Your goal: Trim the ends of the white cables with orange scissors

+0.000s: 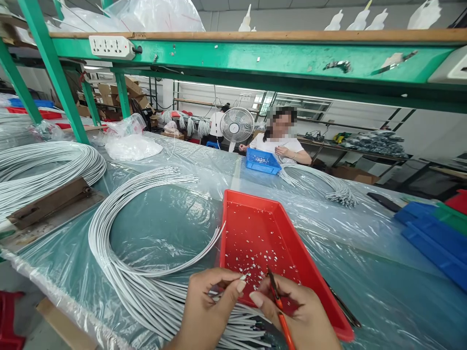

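Note:
My left hand (pixel 215 304) pinches the end of a white cable (pixel 243 277) between thumb and forefinger, over the near end of a red tray (pixel 288 228). My right hand (pixel 295 311) is closed around small orange-handled pliers (pixel 285 330). Their dark, narrow tip points up and away, a little right of the cable end and apart from it. Small whitish scraps (pixel 268 255) lie scattered across the tray floor. A looped bundle of white cables (pixel 105 248) rests left of the tray, and its near ends run beneath my left hand.
A larger cable coil (pixel 73 160) and a brown metal block (pixel 51 204) lie at left. A green shelf beam (pixel 226 56) crosses above. Opposite sits a person (pixel 280 141) by a blue tray (pixel 262 167). A dark slim tool (pixel 345 308) lies right of the red tray; blue bins (pixel 434 243) stand far right.

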`<action>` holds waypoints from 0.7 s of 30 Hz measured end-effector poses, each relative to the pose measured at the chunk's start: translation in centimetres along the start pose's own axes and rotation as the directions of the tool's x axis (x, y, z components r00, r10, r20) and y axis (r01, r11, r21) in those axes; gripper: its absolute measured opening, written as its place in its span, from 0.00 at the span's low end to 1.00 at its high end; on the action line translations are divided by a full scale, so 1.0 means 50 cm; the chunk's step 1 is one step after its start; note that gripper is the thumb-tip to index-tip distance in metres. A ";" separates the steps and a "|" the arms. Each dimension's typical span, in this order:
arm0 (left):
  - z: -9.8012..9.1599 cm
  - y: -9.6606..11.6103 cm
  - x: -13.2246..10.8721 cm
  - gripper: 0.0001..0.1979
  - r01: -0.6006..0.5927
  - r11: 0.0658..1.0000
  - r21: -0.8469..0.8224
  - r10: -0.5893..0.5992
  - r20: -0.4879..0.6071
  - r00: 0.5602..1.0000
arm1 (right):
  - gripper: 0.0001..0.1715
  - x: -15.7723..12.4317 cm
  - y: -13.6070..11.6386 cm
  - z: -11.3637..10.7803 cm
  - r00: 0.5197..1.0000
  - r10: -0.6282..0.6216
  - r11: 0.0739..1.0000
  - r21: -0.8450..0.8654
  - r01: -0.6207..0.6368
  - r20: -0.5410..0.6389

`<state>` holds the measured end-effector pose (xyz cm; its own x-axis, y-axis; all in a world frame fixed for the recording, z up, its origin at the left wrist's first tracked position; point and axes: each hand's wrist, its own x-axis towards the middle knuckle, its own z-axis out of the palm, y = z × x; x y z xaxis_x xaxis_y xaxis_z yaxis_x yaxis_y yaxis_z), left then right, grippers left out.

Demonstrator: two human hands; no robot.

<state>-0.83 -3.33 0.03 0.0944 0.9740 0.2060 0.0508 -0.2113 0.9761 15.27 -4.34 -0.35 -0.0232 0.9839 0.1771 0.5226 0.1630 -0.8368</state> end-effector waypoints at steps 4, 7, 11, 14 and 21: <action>0.007 -0.013 -0.004 0.06 -0.279 0.933 0.228 0.276 0.046 0.960 | 0.11 0.001 -0.007 0.004 0.998 0.058 0.980 0.187 -0.061 0.021; 0.009 -0.022 -0.009 0.07 -0.435 0.853 0.288 0.438 0.059 0.897 | 0.07 0.006 -0.014 0.002 0.999 0.046 0.978 0.203 -0.047 0.006; 0.016 -0.034 -0.030 0.07 -0.375 0.913 0.161 0.390 -0.075 0.918 | 0.08 0.012 -0.023 -0.002 0.994 -0.022 0.997 0.078 0.031 -0.108; 0.029 -0.041 -0.040 0.15 0.141 0.963 -0.228 -0.110 0.146 0.983 | 0.07 0.009 -0.026 -0.005 0.970 -0.166 0.985 -0.087 0.152 -0.179; 0.046 -0.026 -0.015 0.08 0.545 0.228 -0.807 -0.502 0.382 0.776 | 0.13 0.001 -0.035 -0.013 0.644 -0.765 0.576 -0.462 0.675 -0.012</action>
<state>1.31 -3.98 -1.53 0.4274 0.8307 -0.3568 -0.7396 0.5482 0.3904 14.91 -4.63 1.46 -0.4044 0.5084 0.7603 0.6789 0.7239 -0.1229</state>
